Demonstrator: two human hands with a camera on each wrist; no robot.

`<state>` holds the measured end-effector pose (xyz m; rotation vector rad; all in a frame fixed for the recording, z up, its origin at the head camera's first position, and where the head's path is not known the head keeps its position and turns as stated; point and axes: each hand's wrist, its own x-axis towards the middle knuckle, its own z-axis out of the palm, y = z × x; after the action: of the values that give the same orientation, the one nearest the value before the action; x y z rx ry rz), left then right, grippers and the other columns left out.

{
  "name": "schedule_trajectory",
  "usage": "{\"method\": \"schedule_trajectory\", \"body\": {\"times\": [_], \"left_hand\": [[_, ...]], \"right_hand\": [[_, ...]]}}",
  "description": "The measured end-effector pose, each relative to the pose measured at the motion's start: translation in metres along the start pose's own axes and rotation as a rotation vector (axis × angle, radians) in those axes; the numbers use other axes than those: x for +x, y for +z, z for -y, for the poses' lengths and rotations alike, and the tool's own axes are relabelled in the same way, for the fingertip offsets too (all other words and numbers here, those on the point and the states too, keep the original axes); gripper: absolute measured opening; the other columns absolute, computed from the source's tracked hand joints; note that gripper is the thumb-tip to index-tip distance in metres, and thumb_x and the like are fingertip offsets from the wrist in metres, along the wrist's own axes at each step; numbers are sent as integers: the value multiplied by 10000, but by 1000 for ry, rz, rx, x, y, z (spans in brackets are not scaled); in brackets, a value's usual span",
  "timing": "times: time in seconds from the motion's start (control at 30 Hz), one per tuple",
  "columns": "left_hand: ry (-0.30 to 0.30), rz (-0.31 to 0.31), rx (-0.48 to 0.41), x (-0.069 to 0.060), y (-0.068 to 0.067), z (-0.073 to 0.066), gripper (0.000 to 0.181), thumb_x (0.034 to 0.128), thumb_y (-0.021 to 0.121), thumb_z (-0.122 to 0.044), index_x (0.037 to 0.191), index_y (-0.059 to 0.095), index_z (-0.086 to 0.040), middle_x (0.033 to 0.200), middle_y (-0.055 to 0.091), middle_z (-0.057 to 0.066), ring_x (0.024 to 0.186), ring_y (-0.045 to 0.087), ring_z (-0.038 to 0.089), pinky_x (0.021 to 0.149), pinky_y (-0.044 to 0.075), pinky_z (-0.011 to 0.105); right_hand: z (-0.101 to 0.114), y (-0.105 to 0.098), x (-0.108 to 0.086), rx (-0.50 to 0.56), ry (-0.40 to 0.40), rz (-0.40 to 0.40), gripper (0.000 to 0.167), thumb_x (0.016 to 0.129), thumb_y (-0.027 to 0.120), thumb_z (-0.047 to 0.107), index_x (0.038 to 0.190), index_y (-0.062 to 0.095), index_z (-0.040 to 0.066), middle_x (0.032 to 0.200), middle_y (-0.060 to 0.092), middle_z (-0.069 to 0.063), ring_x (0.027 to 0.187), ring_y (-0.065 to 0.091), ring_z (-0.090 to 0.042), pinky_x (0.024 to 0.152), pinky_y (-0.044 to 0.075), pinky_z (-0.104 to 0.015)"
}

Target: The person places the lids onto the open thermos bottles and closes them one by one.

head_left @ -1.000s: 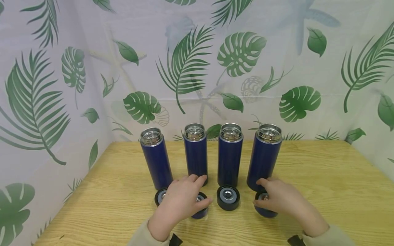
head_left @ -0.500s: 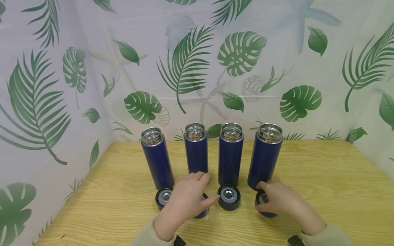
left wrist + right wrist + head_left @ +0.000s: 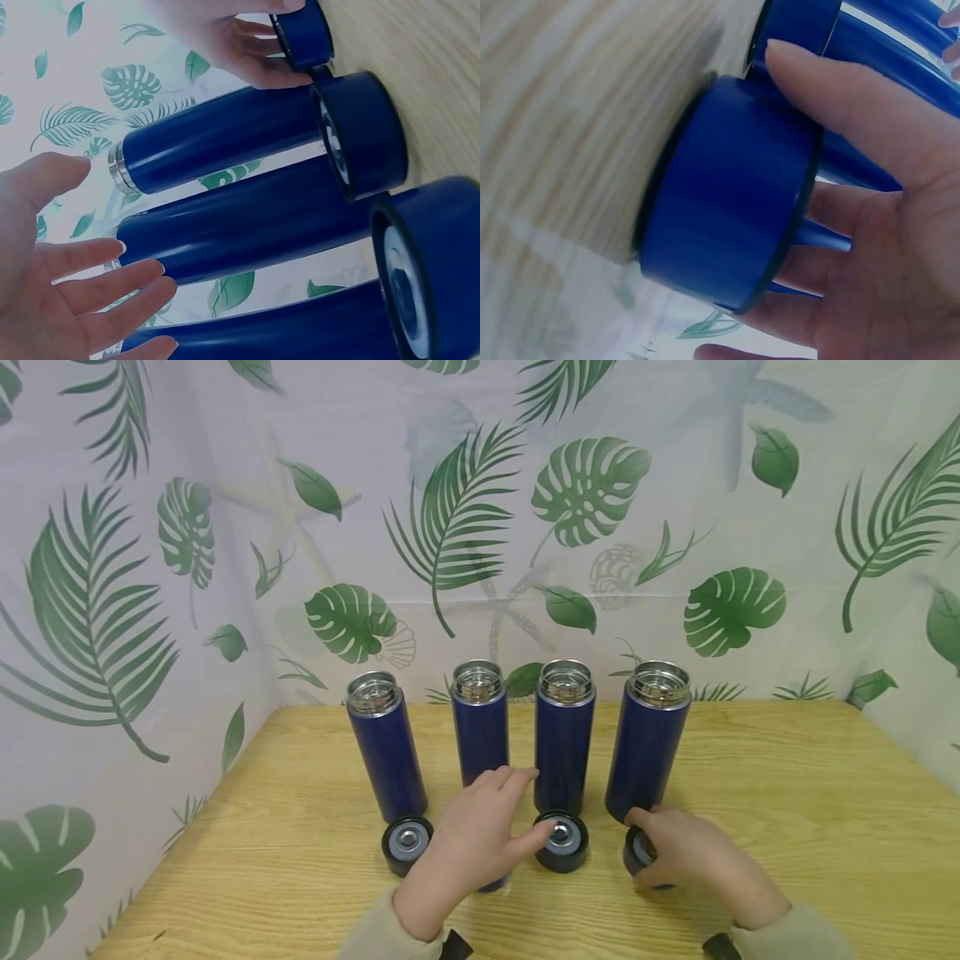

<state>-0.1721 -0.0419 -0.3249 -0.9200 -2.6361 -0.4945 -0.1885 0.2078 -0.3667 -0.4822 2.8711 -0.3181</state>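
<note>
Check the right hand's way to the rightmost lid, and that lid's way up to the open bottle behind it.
Nothing visible blocks either: the right hand is around the rightmost lid, and no other object stands between lid and rightmost bottle. The left hand is aside.

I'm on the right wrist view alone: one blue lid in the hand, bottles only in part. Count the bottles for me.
Observer: Four; the head view shows the blue bottles standing side by side in a row on the table.
Operator: Report their tops.
Observer: All four are uncapped, their metal necks showing in the head view.
Operator: Now check the left hand's palm.
Observer: In the left wrist view, the left hand has its fingers spread and holds nothing.
</note>
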Motion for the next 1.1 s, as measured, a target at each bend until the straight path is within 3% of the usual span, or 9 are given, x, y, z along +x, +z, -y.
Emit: {"method": "schedule_trajectory", "body": {"times": [0.27,0.53,0.73,0.93,1.1], "left_hand": [[16,-30,-24,6,-1,-7,490,847,547,-423,1204,513,-89,1126,560,25,1003,528,163,764,464,287],[22,-67,-43,13,-1,-14,492,847,547,-426,1204,516,-89,1130,560,20,1019,523,148,769,463,274],[22,-59,-92,22,-1,-24,491,847,556,-411,1210,508,-84,1151,547,20,1062,505,154,797,455,284],[4,-64,-117,31,1,-32,489,852,541,-421,1223,498,-105,1171,530,3,1041,514,135,733,473,268],[4,-75,-181,40,3,-38,470,867,527,-399,1222,497,-93,1177,527,16,1056,504,134,769,461,259]], "right_hand": [[-1,1,3,19,-7,17,658,570,809,280,1129,539,60,1016,564,-126,859,542,-261,637,441,-414],[-2,1,1,11,-11,18,645,571,811,279,1119,544,70,987,568,-101,829,545,-238,613,440,-394],[-3,-1,0,14,-15,30,650,578,807,293,1127,542,67,985,579,-97,834,553,-259,614,446,-398],[-8,-6,-1,94,-5,75,668,601,795,316,1157,530,57,899,578,-38,731,511,-184,608,422,-372],[-16,-14,-7,111,-12,46,651,617,778,362,1141,538,60,991,568,-91,803,544,-218,635,446,-392]]}}
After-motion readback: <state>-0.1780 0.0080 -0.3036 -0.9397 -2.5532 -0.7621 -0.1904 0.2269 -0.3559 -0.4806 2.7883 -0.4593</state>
